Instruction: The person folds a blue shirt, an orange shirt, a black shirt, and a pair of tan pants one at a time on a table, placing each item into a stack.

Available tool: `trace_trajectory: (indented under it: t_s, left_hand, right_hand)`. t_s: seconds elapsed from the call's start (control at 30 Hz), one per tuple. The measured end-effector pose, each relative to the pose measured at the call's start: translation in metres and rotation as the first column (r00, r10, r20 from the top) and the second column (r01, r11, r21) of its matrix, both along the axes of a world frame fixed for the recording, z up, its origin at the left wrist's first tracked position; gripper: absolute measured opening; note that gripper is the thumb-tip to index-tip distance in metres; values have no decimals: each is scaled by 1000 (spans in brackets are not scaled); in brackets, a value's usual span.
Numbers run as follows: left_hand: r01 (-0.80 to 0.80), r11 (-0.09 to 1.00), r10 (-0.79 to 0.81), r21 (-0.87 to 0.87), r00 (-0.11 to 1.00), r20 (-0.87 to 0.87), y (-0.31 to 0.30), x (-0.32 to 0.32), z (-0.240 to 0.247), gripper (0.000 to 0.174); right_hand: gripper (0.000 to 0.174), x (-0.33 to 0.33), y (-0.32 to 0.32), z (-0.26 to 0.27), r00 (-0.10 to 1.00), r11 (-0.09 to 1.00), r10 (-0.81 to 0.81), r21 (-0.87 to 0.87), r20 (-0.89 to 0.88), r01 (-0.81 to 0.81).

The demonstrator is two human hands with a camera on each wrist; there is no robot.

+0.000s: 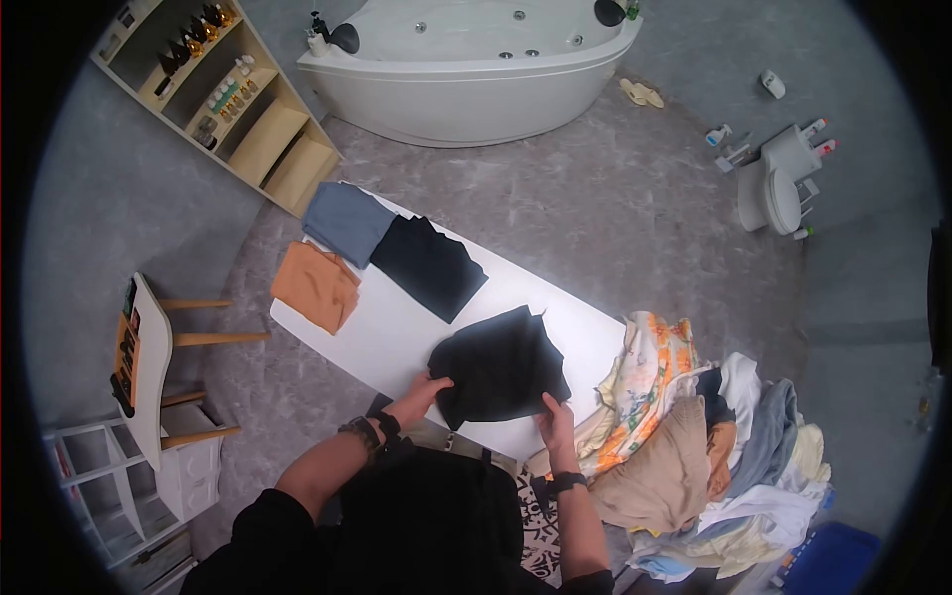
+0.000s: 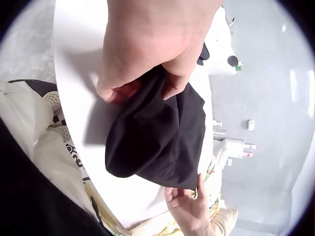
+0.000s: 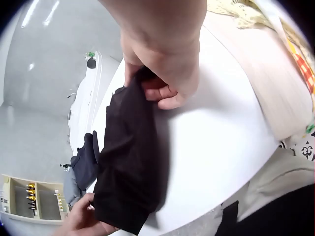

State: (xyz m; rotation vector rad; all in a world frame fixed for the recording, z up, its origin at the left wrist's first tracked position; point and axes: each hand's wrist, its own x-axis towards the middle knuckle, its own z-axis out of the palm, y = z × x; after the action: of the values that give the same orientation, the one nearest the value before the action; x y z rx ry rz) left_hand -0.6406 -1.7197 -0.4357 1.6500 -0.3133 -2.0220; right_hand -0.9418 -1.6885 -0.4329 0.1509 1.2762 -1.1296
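Note:
A black garment (image 1: pixel 499 367), partly folded, is stretched between both hands over the white table (image 1: pixel 382 337). My left hand (image 1: pixel 421 394) pinches its left side between thumb and fingers; the left wrist view shows the cloth bunched under that grip. At the opposite side, my right hand (image 1: pixel 556 421) grips the near right corner, its thumb on top and fingertips curled beneath, as the right wrist view shows. Farther along the table lie a folded black garment (image 1: pixel 428 268), a folded grey-blue garment (image 1: pixel 347 223) and a folded orange garment (image 1: pixel 315 287).
A large heap of mixed clothes (image 1: pixel 659 466) lies at the table's right end. A wooden shelf (image 1: pixel 223 109) stands past the far left end, a white bathtub (image 1: pixel 466 84) behind. To the left is a small white table (image 1: pixel 149 367); a blue bin (image 1: pixel 831 561) sits lower right.

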Motion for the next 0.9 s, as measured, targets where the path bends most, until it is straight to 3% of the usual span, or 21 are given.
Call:
trace_trajectory:
  t_s: [0.03,0.1,0.13,0.27,0.33,0.37,0.43,0.5,0.53,0.57,0.63,0.67,0.7,0.77,0.8,0.83,0.9]
  left_hand:
    - [2,1000,-2,-1,1000,4,-2,2,0,43]
    - [-157,987,152,-39,982,-112,-7,4,2,42]
    - [-175,984,166,-39,972,-164,-9,4,3,42]
    - [-93,996,89,-3,963,-254,-16,1,7,46]
    - [-70,998,67,1,957,-284,-19,-6,15,47]
    - [-38,999,36,0,949,-314,-21,-10,20,47]
    - [-20,1000,23,12,931,-363,-24,-19,29,47]
    - [13,991,84,132,707,-703,-27,-31,41,51]
    - [39,991,68,129,680,-730,-27,-36,50,53]
    - [48,990,63,129,680,-731,-23,-41,45,53]
    - [177,954,-245,-241,926,-286,-10,-52,37,50]
    - [217,940,-280,-262,931,-232,-10,-53,34,53]
    - [219,938,-283,-268,930,-233,-13,-52,31,53]
    - [175,983,-185,-59,939,-290,-13,-45,16,44]
    - [11,995,-43,-96,941,-334,-8,-54,9,37]
    - [-10,994,-35,-105,908,-418,-17,-52,26,34]
    - [-102,991,48,-86,873,-485,-31,-43,43,38]
  right_hand:
    - [13,1,-3,5,1000,1000,-2,-1,4,2]
    - [21,2,-9,21,969,968,246,49,-32,-245]
    - [23,6,-8,20,962,965,261,44,-80,-259]
    - [28,6,4,22,941,947,318,4,-111,-320]
    - [36,5,8,21,717,827,442,-64,-538,-558]
    - [36,14,4,35,716,824,447,-65,-537,-563]
    - [31,39,-2,71,198,585,246,-18,-949,-811]
    - [31,60,-9,114,-64,206,415,162,-908,-965]
    - [33,71,-5,105,-123,91,375,168,-919,-981]
    - [33,78,0,101,-163,45,336,189,-927,-981]
    - [31,85,9,97,-200,38,380,231,-903,-972]
    - [31,84,13,99,-200,40,377,232,-904,-972]
    - [32,82,17,101,-174,41,402,208,-899,-977]
    - [33,79,22,111,-143,43,423,177,-895,-983]
    - [32,76,25,116,-58,135,357,113,-932,-984]
    - [32,75,25,116,29,214,278,32,-960,-976]
    - [28,71,32,113,118,389,288,3,-950,-921]
